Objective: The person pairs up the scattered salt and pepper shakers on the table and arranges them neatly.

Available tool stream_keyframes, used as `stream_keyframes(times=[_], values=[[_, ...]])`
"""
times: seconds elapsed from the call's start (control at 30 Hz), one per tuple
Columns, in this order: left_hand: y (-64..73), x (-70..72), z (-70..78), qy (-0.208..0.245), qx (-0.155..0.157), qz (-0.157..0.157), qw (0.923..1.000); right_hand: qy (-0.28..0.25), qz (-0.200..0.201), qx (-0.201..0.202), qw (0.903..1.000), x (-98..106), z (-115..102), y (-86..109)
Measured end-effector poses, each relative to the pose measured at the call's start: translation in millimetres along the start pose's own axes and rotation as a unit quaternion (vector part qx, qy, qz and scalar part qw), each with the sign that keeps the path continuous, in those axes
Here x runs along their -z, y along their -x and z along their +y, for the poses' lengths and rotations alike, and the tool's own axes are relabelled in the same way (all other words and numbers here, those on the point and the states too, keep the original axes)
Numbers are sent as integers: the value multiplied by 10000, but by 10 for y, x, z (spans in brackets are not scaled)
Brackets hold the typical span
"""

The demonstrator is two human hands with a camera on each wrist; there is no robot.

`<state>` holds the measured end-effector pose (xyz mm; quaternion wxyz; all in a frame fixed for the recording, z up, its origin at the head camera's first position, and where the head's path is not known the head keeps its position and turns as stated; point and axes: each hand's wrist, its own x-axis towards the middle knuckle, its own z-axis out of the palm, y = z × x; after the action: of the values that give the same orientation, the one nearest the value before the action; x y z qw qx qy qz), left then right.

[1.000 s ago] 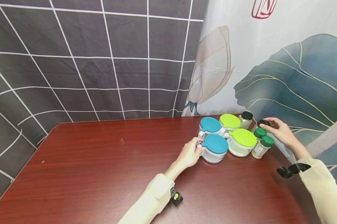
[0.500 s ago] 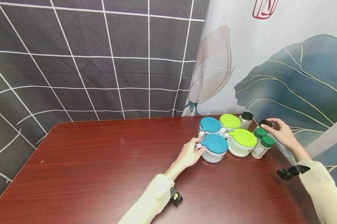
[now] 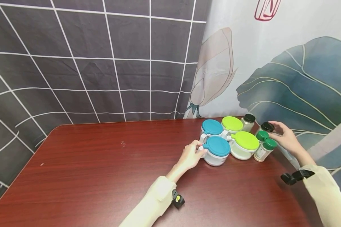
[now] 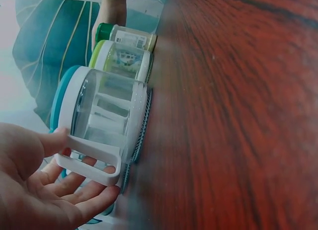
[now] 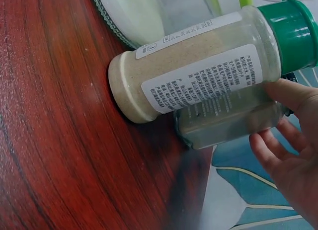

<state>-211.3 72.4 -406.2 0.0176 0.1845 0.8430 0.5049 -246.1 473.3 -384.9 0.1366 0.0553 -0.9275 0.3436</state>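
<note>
In the head view my left hand holds the white handle of the front blue-lidded seasoning jar. The left wrist view shows the thumb against that handle, with fingers behind it. At the far right my right hand touches the side of a black-lidded glass shaker jar. Its thumb and fingertips lie against the glass in the right wrist view, loosely extended. Just in front stands a green-capped spice shaker with a white label and tan powder. Another green-capped shaker is between them.
Another blue-lidded jar and two lime-lidded jars, one in front and one behind, stand close together. A second black-lidded shaker is at the back, near the curtain. The red-brown table extends left.
My right hand has drawn off the black-lidded shaker's lid to its right side, so the lid shows more fully. My left hand stays at the handle, with hardly any movement.
</note>
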Motion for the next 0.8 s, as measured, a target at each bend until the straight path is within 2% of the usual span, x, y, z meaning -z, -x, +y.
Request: stream_keyframes(times=[0.17,0.37,0.8], values=[[-14,-8,-13,113,16,76,9999,-4,90,193,9998,-32,-4,-4],[-30,-23,-47,-7,8,121,9999,-52,184,275,9994,-57,10,14],[-1,-14,-57,24,-19,155,9999,23,409,-86,9991,-99,-29,69]])
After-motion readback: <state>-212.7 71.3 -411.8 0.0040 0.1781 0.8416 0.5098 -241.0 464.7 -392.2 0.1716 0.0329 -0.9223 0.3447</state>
